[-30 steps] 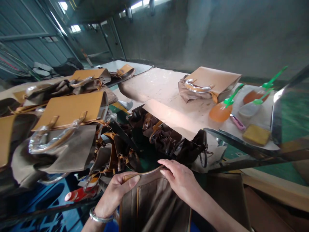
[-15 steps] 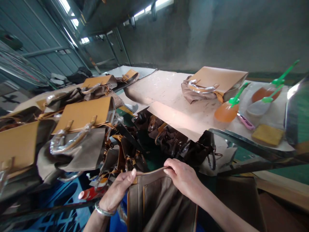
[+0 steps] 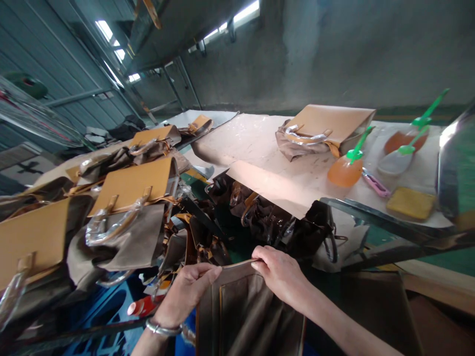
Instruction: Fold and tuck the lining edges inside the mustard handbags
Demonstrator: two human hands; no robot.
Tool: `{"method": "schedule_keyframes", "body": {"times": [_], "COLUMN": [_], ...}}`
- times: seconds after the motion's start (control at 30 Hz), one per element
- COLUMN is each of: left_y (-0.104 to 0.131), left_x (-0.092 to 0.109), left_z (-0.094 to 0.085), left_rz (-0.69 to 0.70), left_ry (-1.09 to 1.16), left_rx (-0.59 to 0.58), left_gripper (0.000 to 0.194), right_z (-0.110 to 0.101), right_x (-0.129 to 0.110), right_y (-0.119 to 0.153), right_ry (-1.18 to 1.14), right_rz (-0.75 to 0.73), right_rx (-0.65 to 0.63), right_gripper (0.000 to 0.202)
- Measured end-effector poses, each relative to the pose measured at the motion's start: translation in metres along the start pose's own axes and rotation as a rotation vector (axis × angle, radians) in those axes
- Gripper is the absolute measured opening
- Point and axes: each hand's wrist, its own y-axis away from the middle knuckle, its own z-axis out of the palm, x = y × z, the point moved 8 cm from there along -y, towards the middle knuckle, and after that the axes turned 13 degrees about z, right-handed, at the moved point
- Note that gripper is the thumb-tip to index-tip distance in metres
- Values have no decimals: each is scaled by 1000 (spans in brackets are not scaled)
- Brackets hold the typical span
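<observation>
A grey-brown bag piece [image 3: 252, 311] with thin tan edging hangs at the bottom centre. Its top edge is pinched on the left by my left hand [image 3: 191, 291], which has a silver bangle at the wrist. My right hand [image 3: 278, 272] grips the same edge farther right, thumb and fingers closed on it. Between the two hands the edge runs nearly straight, and a stitched panel shows below it. The lower end of the piece is out of view.
Tan-flapped bags [image 3: 133, 185] with plastic-wrapped handles crowd the left. A worktable [image 3: 245, 133] carries another bag [image 3: 330, 123], an orange bottle [image 3: 345, 170], a pink cutter [image 3: 375, 183] and a yellow sponge [image 3: 411, 202]. A blue crate [image 3: 107, 306] stands lower left.
My left thumb and fingers have shifted slightly right along the top edge and closed more over it. My right hand keeps its grip. The camera view has moved slightly.
</observation>
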Motion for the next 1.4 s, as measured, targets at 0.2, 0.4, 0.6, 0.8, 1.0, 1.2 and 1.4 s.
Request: {"method": "schedule_keyframes", "body": {"times": [0.2, 0.4, 0.6, 0.8, 1.0, 1.2, 1.4], "left_y": [-21, -50, -57, -46, -28, -3, 27], "left_x": [43, 56, 55, 59, 65, 80, 102], "left_z": [4, 34, 50, 30, -22, -58, -76], "left_rz": [117, 203, 257, 243, 193, 197, 198], "left_ry": [-390, -753, -606, -550, -558, -653, -473], "left_rx": [-140, -390, -450, -389, -180, -43, -25], "left_gripper": [55, 31, 23, 27, 28, 25, 24], "right_z": [0, -1, 0, -24, -24, -9, -87], "right_x": [2, 1, -1, -19, 3, -6, -38], "right_y": [-1, 2, 4, 38, 49, 32, 27], "right_ry": [-17, -16, -24, 4, -116, -393, -161], "right_rz": [-6, -28, -22, -67, -12, -159, -317], "right_rx": [9, 3, 4, 27, 87, -182, -226], "right_gripper": [10, 15, 17, 50, 73, 35, 25]}}
